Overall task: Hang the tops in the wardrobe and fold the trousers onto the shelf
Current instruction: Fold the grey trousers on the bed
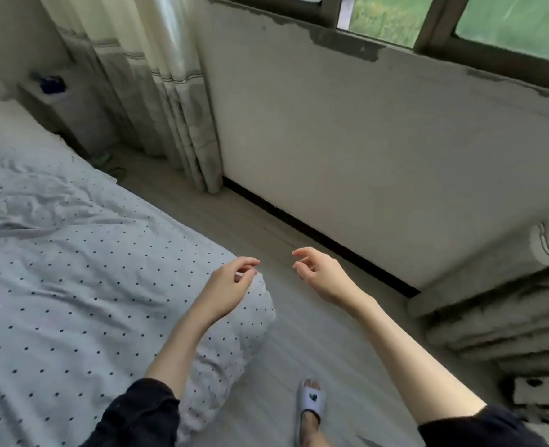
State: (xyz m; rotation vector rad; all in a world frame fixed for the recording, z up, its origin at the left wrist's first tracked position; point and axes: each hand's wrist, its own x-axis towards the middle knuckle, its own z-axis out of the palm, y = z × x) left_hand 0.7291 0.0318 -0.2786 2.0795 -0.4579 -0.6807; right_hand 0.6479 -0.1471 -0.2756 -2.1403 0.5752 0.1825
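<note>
Pale grey bedsheet [73, 269] with small dark dots, dark sleeves [138, 414], white slipper [312, 404].

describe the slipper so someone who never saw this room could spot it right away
Start at the polka-dot bed on the left and drop to the pale floor beside its corner. The slipper is on the person's foot, white and open-toed, with a small dark heart on its strap.

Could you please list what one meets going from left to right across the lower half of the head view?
Grey polka-dotted bed cover → left hand → right hand → stack of folded grey blankets.
</note>
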